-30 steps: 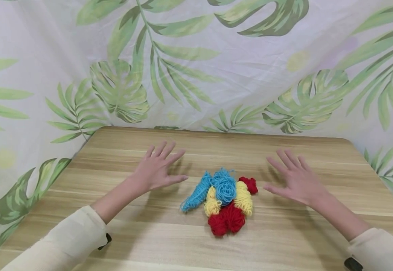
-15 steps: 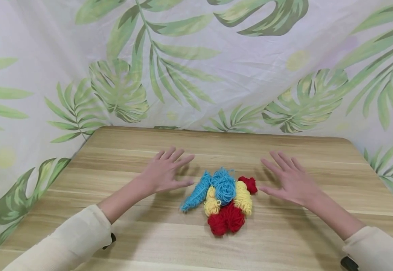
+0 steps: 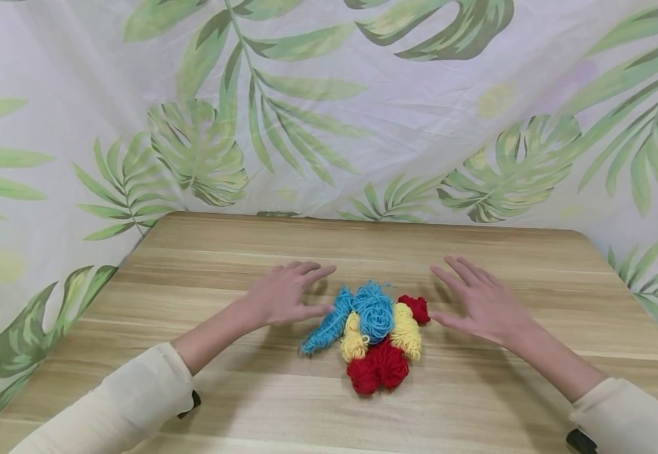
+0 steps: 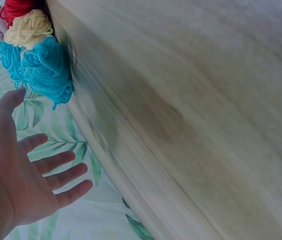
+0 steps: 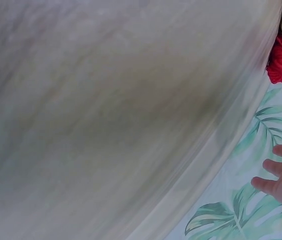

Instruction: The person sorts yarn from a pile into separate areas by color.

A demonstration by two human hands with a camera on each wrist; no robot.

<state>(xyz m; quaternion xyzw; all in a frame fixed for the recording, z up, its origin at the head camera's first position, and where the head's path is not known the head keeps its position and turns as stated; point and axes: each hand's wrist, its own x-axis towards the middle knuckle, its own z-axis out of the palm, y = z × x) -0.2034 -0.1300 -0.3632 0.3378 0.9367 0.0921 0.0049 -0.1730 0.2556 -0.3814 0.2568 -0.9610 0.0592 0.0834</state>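
Observation:
A heap of small yarn bundles lies on the wooden table. On its left is a long blue yarn bundle, beside a rounder blue yarn ball. Two yellow yarn bundles flank the ball. Red yarn sits at the near side, and a smaller red bundle at the right. My left hand, fingers spread, hovers left of the heap, thumb tip close to the long blue bundle. My right hand is spread on the other side, its thumb tip right at the small red bundle. Neither hand holds anything.
The wood-grain table has rounded far corners. Behind it hangs a pale cloth printed with green leaves. Light sleeves cover both forearms, with a dark band showing under each cuff.
Both hands have moved inward toward the yarn heap, the left to the right and the right to the left, and slightly nearer the person. The yarn has stayed in place.

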